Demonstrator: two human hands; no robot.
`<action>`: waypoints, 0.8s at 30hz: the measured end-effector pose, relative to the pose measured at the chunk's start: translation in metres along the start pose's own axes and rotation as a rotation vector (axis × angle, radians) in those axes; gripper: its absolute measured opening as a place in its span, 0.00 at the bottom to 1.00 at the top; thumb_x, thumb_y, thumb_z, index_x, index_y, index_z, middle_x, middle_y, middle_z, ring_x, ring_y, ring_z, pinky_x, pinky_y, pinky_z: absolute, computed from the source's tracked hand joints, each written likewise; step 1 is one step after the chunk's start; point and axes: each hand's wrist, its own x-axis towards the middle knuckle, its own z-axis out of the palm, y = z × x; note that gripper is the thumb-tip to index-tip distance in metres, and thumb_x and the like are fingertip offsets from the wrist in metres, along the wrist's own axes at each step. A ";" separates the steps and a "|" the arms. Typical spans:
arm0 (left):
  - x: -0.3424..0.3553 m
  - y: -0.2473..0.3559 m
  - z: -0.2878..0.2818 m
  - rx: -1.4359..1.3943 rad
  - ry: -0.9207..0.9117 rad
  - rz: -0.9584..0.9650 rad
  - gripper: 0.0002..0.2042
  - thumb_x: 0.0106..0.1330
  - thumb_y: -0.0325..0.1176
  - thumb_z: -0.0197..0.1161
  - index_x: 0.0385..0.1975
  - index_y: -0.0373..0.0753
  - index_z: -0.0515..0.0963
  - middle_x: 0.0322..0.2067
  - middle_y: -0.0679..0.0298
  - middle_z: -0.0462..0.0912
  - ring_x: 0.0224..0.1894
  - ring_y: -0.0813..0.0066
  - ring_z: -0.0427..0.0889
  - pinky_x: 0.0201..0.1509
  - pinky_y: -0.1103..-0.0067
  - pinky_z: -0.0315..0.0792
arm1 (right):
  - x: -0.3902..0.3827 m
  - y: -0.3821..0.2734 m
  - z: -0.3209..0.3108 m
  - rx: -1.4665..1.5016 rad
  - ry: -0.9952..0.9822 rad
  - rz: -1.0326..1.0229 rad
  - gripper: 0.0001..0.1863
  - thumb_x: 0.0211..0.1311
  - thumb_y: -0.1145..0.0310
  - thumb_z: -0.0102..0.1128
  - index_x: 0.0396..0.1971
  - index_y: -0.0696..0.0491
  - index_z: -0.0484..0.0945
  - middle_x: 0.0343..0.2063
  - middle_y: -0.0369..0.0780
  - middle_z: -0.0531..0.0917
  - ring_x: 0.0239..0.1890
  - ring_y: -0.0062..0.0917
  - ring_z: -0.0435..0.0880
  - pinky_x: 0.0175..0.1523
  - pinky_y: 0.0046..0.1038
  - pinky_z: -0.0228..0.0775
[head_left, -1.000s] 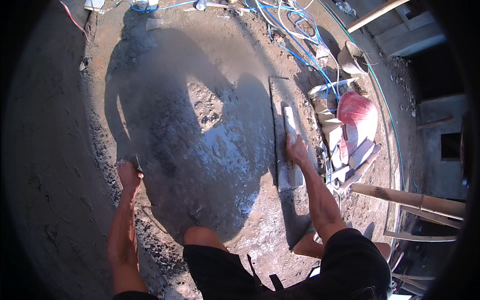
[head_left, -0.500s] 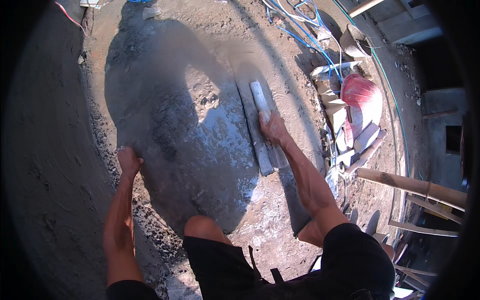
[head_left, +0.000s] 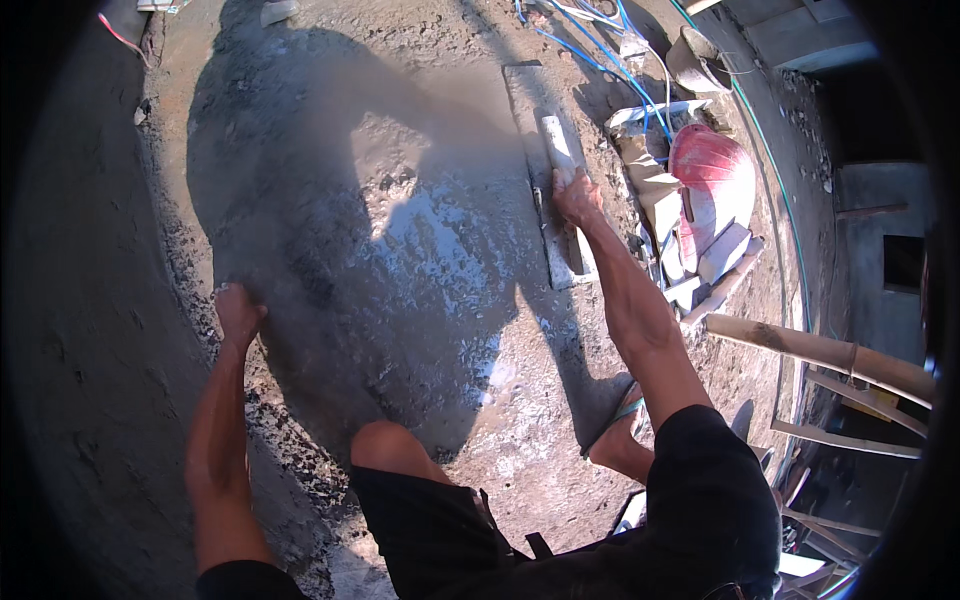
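Note:
My right hand (head_left: pixel 578 198) is closed round the pale handle (head_left: pixel 555 140) of a long plastering float (head_left: pixel 530 105). The float's narrow blade lies on the right side of a patch of wet grey mortar (head_left: pixel 440 235), its long side running away from me. Farther left, my left hand (head_left: pixel 238 315) is a fist at the patch's left border; whether anything is inside its fingers is hidden. Shadow covers much of the mortar, and a wet sheen shows in its middle.
At right lie a red and white sack (head_left: pixel 715 175), torn paper, block pieces (head_left: pixel 724 252) and a bucket (head_left: pixel 698 62). Blue hoses (head_left: pixel 600 65) run beyond them. Bamboo poles (head_left: pixel 820 355) jut in from the right. My sandalled foot (head_left: pixel 622 445) stands on rough ground.
My right hand has slid the float to the right and slightly away across the mortar. The left fist stays by the left border. The whole view has shifted a little.

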 end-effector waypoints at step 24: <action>-0.002 0.000 -0.003 0.045 -0.030 -0.013 0.25 0.41 0.39 0.78 0.36 0.30 0.78 0.36 0.46 0.82 0.43 0.45 0.82 0.48 0.60 0.76 | -0.242 0.059 0.114 0.435 0.167 0.292 0.34 0.69 0.44 0.46 0.54 0.64 0.67 0.27 0.51 0.81 0.27 0.37 0.84 0.38 0.40 0.75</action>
